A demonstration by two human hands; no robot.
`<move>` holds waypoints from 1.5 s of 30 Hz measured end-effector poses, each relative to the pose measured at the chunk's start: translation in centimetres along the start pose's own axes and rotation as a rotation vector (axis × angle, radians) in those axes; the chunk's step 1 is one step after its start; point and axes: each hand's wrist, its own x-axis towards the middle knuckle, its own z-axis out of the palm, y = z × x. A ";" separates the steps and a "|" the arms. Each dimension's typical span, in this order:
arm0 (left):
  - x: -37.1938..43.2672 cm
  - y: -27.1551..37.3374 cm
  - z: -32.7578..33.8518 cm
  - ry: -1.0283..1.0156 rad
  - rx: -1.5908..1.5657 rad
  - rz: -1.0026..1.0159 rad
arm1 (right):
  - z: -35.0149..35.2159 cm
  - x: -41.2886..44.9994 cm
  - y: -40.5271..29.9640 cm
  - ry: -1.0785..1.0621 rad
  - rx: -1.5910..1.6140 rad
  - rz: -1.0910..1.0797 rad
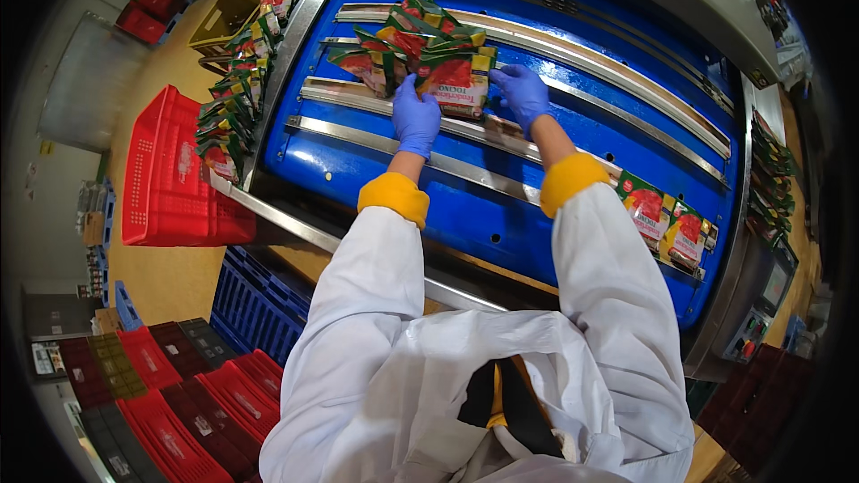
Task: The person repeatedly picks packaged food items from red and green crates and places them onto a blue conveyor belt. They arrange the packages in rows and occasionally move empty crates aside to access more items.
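Note:
My gloved left hand [416,119] grips the left side of a green and red printed food pouch [458,84]. At the pouch's right edge are the fingertips of my gloved right hand [523,97], pinching it. Behind and left of this pouch, a loose heap of similar pouches [409,33] lies on the blue bed [483,225] of what looks like a vacuum sealing machine. Metal bars [376,137] run across the bed. Two more pouches, a left one [644,209] and a right one [686,236], lie side by side along the front bar at the right.
Many pouches [238,90] line the machine's left ledge; others [768,181] sit beyond its right side. A red crate [168,181] stands left. Stacked crates [174,429] fill the lower left. A raised machine lid [698,0] and control panel [748,339] flank the bed.

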 end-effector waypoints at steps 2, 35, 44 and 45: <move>0.9 -1.7 -0.8 -0.027 -0.036 0.054 | 3.0 0.3 -1.3 0.064 -0.115 0.011; -7.5 6.7 5.1 -0.719 0.248 0.123 | -18.9 -10.1 6.1 0.178 -0.981 0.060; 0.4 -0.5 0.4 0.216 0.097 0.274 | 0.6 0.4 -1.5 -0.059 0.120 -0.069; 1.2 -1.0 0.6 0.137 -0.005 0.226 | 2.0 1.4 -1.9 -0.062 0.155 -0.068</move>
